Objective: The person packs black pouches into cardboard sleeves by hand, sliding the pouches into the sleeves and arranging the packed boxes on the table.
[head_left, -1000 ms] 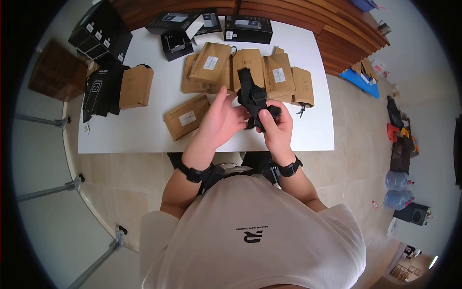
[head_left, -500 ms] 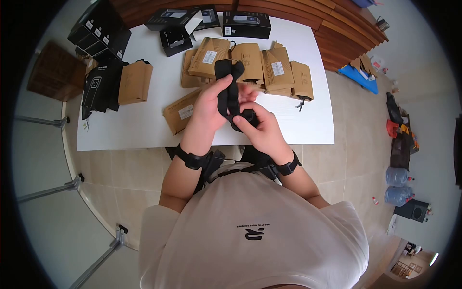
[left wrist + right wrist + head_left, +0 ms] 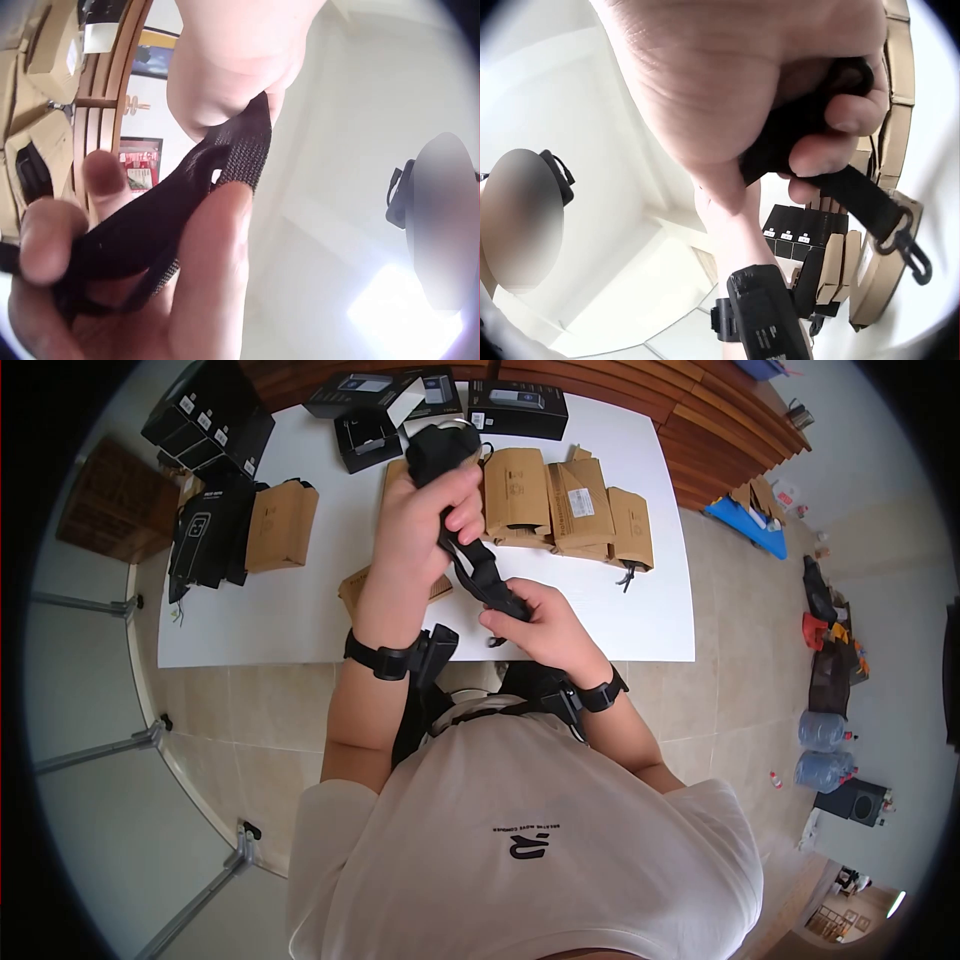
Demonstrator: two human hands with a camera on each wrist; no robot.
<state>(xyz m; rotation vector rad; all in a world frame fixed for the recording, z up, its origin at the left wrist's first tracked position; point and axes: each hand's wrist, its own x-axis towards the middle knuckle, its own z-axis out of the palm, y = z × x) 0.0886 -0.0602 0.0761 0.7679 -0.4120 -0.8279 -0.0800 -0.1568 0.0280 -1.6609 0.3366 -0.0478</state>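
Observation:
A black webbing strap (image 3: 478, 575) runs between my two hands, its folded part bunched at the far end. My left hand (image 3: 410, 525) is curled round that bunched part, raised over the cardboard packages. Closer to my body and to the right, my right hand (image 3: 552, 628) pinches the other part of the strap between thumb and fingers. In the left wrist view the strap (image 3: 142, 217) shows its woven texture as it passes between both hands. A plastic hook (image 3: 913, 259) dangles from a strap end below the right hand's fingers; the section inside that palm is partly hidden.
Cardboard packages (image 3: 515, 490) lie across the middle of the white table (image 3: 640, 625). Black boxes (image 3: 518, 410) line its far edge, and more black boxes (image 3: 215, 425) stack at the far left. A brown box (image 3: 282, 528) stands next to black packaging (image 3: 210, 540).
Earlier the right hand held the bundled strap with the left hand loose beside it. The left hand has since gripped it and moved away, up and left, drawing the strap out between the hands.

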